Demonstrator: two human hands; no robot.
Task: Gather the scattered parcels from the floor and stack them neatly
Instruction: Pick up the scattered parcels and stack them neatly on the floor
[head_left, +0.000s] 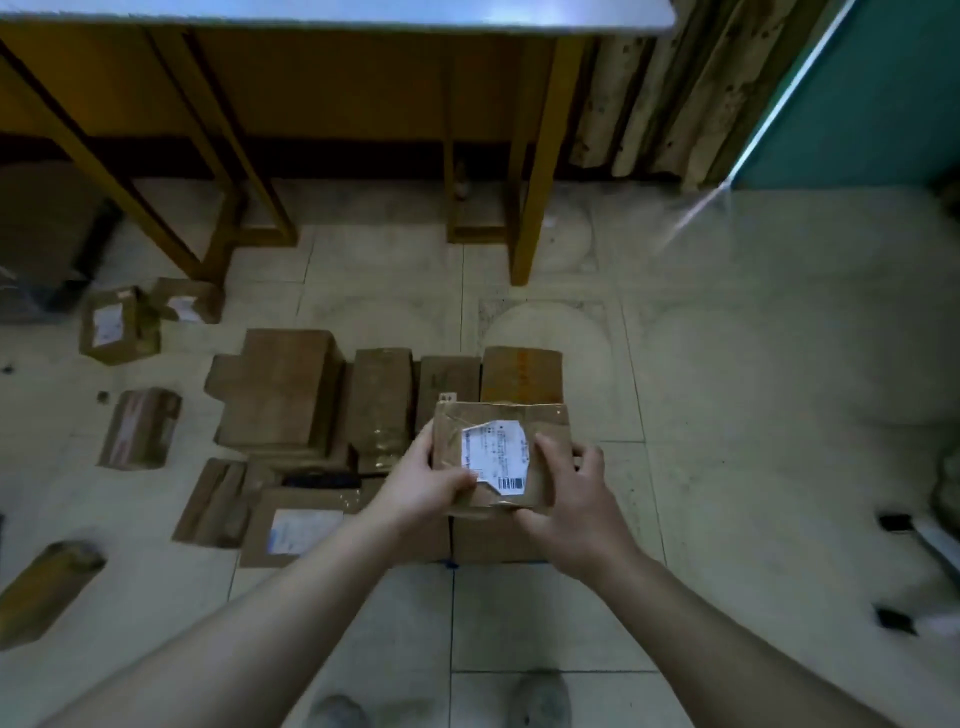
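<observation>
Head-camera footage is showing loose parcels (140, 428) being left scattered on the tiled floor (727, 415) at far left, apart from the grouped boxes (280, 389) at centre. Just right of these, a labelled parcel (501, 454) is being gripped on its left side by the left hand (426, 483) and on its right by the right hand (571, 499), fingers curled round its edges. It is being held over a larger box (498, 540), so stacking appears to be under way; squaring to that box's edges is being called for before release.

Dim greenish room, glare on tabletop (519, 13), blurred warped edges
</observation>
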